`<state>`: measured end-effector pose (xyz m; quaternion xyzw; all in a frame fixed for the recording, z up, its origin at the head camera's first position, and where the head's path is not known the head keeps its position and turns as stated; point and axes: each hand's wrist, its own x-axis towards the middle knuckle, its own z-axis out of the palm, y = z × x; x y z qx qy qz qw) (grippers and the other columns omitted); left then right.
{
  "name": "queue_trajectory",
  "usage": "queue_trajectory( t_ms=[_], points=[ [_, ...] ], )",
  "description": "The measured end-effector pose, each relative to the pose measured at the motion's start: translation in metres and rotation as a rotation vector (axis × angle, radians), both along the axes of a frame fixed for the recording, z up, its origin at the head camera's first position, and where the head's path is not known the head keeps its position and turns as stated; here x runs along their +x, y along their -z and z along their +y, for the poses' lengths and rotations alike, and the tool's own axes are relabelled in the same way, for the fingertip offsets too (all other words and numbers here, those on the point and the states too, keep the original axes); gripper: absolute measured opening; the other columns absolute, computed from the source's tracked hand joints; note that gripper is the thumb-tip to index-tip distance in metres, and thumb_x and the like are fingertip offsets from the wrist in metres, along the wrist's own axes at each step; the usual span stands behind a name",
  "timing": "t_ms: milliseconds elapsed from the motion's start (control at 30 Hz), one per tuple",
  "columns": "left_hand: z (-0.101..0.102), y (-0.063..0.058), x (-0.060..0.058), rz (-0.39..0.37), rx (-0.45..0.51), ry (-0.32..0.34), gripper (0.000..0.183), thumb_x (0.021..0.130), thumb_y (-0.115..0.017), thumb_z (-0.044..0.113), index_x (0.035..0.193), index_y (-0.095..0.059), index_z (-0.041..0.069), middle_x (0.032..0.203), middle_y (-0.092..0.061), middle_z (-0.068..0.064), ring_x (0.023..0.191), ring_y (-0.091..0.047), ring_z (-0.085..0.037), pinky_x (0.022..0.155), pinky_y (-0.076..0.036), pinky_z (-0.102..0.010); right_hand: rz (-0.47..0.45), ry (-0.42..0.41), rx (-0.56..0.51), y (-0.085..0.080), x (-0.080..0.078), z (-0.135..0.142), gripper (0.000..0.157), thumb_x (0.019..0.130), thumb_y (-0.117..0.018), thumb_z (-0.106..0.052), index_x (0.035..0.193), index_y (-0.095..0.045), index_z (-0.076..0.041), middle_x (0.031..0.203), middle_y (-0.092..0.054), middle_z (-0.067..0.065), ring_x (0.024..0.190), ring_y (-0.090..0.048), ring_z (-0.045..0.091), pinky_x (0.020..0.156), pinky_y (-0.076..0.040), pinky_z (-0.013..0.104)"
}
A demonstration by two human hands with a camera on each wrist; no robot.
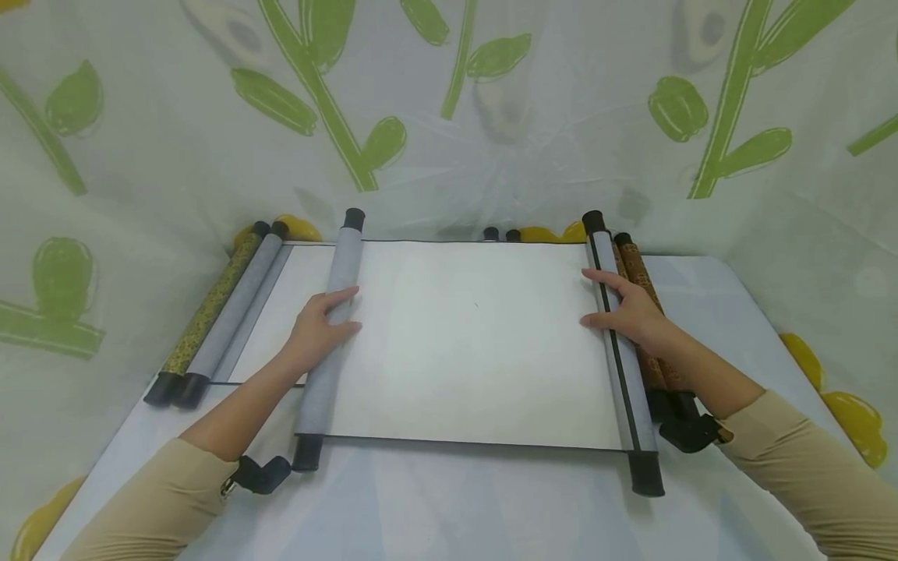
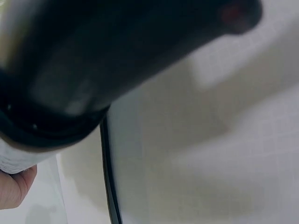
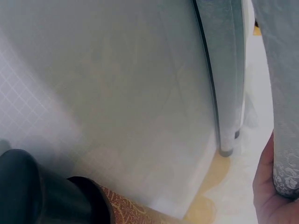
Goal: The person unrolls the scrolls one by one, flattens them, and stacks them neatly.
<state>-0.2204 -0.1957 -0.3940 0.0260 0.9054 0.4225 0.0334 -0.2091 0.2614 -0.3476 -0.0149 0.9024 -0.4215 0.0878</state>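
Observation:
A hanging scroll (image 1: 470,335) lies partly unrolled on the table in the head view, its blank white face up. My left hand (image 1: 312,331) grips the grey roll (image 1: 323,389) at its left end, thumb and fingers on either side. At the right end, a grey rod with a dark stripe (image 1: 620,382) is held by my right hand (image 1: 630,315). Close up in the left wrist view are a black knob (image 2: 93,56) and part of the left hand (image 2: 16,189). In the right wrist view, the right hand (image 3: 271,200) curls round a grey patterned roll (image 3: 285,93).
Left of the work lie a yellow-green patterned scroll (image 1: 210,312) and a grey one (image 1: 242,300), beside more white sheet (image 1: 281,312). Brown patterned scrolls (image 1: 640,273) lie just right of the right rod. A cloth with green leaves (image 1: 386,144) hangs behind the table.

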Motion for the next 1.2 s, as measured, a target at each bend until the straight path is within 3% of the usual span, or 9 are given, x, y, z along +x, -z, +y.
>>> queue_trajectory(
  t_ms=[233, 433, 667, 867, 1000, 1200],
  points=[
    [-0.003, -0.002, -0.001, 0.005, -0.061, 0.018, 0.053, 0.094, -0.049, 0.010, 0.146, -0.038, 0.015, 0.135, -0.035, -0.029, 0.119, -0.042, -0.043, 0.091, -0.042, -0.059, -0.001, -0.029, -0.012, -0.001, 0.000, 0.001, 0.071, 0.088, -0.064, -0.010, 0.150, -0.028, -0.018, 0.157, -0.009, 0.019, 0.141, -0.013, 0.043, 0.104, -0.025, 0.063],
    [-0.010, 0.000, -0.002, 0.006, -0.080, 0.046, 0.050, 0.096, -0.043, 0.011, 0.146, -0.037, 0.013, 0.131, -0.035, -0.030, 0.106, -0.044, -0.038, 0.085, -0.044, -0.054, 0.000, -0.088, -0.004, 0.002, 0.002, 0.004, 0.065, 0.093, -0.056, -0.008, 0.150, -0.027, -0.019, 0.157, -0.010, 0.020, 0.140, -0.014, 0.043, 0.101, -0.030, 0.061],
    [-0.017, 0.000, -0.001, 0.017, -0.075, 0.047, 0.051, 0.097, -0.042, 0.012, 0.148, -0.033, 0.016, 0.138, -0.033, -0.028, 0.120, -0.041, -0.042, 0.091, -0.041, -0.059, 0.018, -0.091, -0.001, 0.004, -0.001, 0.009, 0.065, 0.093, -0.056, -0.009, 0.150, -0.027, -0.017, 0.157, -0.009, 0.020, 0.140, -0.011, 0.044, 0.102, -0.027, 0.064],
    [-0.019, -0.003, -0.003, -0.010, -0.074, 0.027, 0.064, 0.091, -0.062, 0.022, 0.148, -0.032, 0.020, 0.146, -0.029, -0.026, 0.134, -0.027, -0.046, 0.102, -0.029, -0.063, 0.000, -0.045, 0.042, 0.003, -0.003, 0.008, 0.083, 0.083, -0.073, -0.027, 0.150, -0.026, -0.021, 0.156, -0.011, 0.021, 0.139, -0.015, 0.046, 0.102, -0.025, 0.066],
    [-0.020, -0.005, -0.003, -0.022, -0.080, 0.011, 0.071, 0.087, -0.067, 0.020, 0.148, -0.032, 0.020, 0.147, -0.029, -0.026, 0.135, -0.025, -0.047, 0.103, -0.028, -0.064, 0.007, -0.046, 0.034, 0.003, -0.003, 0.008, 0.084, 0.081, -0.074, -0.023, 0.150, -0.027, -0.020, 0.156, -0.012, 0.020, 0.139, -0.014, 0.045, 0.102, -0.025, 0.067],
    [-0.023, -0.005, -0.004, 0.004, -0.088, 0.029, 0.064, 0.091, -0.060, 0.013, 0.148, -0.032, 0.016, 0.145, -0.030, -0.027, 0.135, -0.024, -0.047, 0.104, -0.025, -0.063, 0.022, -0.067, 0.004, 0.004, -0.005, 0.010, 0.074, 0.088, -0.066, -0.011, 0.150, -0.026, -0.017, 0.157, -0.010, 0.020, 0.140, -0.012, 0.044, 0.103, -0.023, 0.066]
  ],
)
